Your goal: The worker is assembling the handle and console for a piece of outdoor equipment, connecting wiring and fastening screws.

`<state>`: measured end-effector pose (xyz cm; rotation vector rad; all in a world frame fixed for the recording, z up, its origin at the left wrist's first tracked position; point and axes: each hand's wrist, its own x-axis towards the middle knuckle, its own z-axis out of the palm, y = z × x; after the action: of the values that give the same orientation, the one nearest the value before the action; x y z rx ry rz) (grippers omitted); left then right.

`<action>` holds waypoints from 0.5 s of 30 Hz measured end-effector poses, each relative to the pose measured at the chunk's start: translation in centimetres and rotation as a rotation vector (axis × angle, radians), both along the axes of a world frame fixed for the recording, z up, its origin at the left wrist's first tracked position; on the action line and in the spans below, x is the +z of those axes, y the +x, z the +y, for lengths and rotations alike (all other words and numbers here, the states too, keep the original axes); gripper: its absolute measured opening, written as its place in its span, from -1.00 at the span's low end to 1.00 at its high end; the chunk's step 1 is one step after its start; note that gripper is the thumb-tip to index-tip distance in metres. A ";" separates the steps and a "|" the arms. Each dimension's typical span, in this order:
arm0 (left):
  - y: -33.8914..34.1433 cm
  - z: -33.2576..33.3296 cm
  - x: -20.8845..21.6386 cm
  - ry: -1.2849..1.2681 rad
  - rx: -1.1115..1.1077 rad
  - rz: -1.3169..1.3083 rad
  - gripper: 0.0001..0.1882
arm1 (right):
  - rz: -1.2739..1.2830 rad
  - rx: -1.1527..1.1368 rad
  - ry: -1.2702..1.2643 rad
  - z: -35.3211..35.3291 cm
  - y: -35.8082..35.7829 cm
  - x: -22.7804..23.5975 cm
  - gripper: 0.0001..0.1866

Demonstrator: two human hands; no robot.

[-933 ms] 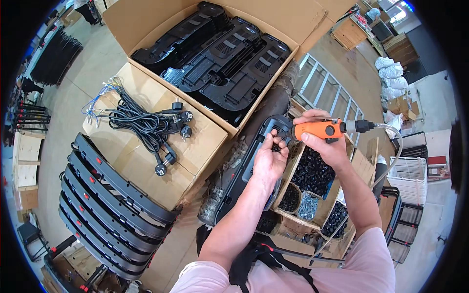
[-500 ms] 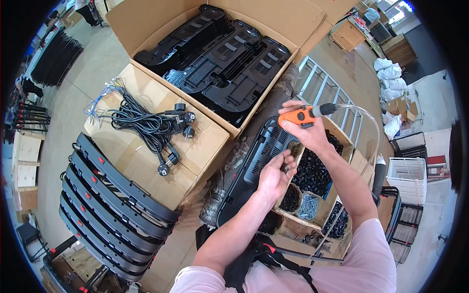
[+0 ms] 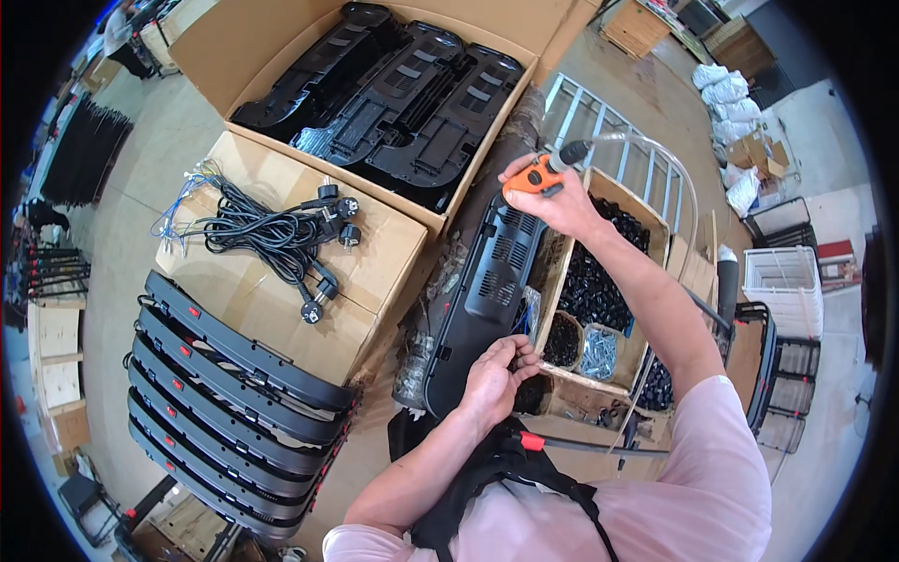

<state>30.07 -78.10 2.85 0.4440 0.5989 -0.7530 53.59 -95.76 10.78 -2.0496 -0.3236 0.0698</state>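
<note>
My right hand (image 3: 569, 212) grips an orange power screwdriver (image 3: 537, 178) over the far end of a long black plastic cover (image 3: 494, 272). A clear hose (image 3: 655, 145) curves away from the tool's dark rear end. The tool's tip is hidden. Beside the cover's near end is my left hand (image 3: 494, 377), its fingers curled and pressed together; whatever lies in them is too small to make out. Just right of that hand are a container of small dark screws (image 3: 562, 339) and another of silvery screws (image 3: 599, 352).
A wooden bin of black parts (image 3: 604, 262) stands to the right. On the left, corded plugs (image 3: 281, 229) lie on a cardboard box (image 3: 375, 272), near a stack of curved black panels (image 3: 234, 375). An open carton (image 3: 449, 211) holds black covers. A metal ladder-like frame (image 3: 573, 122) lies beyond.
My left hand has moved nearer to me, away from the cover's middle toward its near end. My right hand keeps the screwdriver at the far end. The whole view has shifted slightly.
</note>
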 end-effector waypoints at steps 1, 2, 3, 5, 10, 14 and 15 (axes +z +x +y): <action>-0.2 0.4 0.0 0.015 -0.013 -0.018 -0.69 | 0.015 -0.010 0.041 0.1 0.1 0.0 -0.68; -0.5 0.9 0.0 0.031 -0.027 -0.036 -0.69 | 0.041 -0.036 0.041 0.2 -0.2 -0.1 -0.69; -0.8 1.4 0.0 0.050 -0.045 -0.037 -0.69 | 0.036 -0.026 0.037 0.2 -0.4 -0.2 -0.68; -1.3 2.3 0.0 0.070 -0.051 -0.040 -0.69 | -0.001 -0.016 0.044 0.2 -0.6 -0.8 -0.68; -1.6 3.4 0.7 0.120 -0.080 -0.062 -0.69 | -0.058 -0.079 -0.060 -1.6 0.7 -3.4 -0.55; -2.1 3.8 1.0 0.141 -0.136 -0.124 -0.65 | -0.076 -0.207 -0.143 -0.4 0.3 -1.8 -0.45; -2.3 3.8 1.3 0.167 -0.164 -0.122 -0.65 | -0.135 -0.232 -0.077 0.0 -0.7 -0.9 -0.46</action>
<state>27.73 -74.26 4.11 0.6953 0.5167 -0.8280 52.87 -95.73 9.83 -2.1595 -0.1668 -0.2019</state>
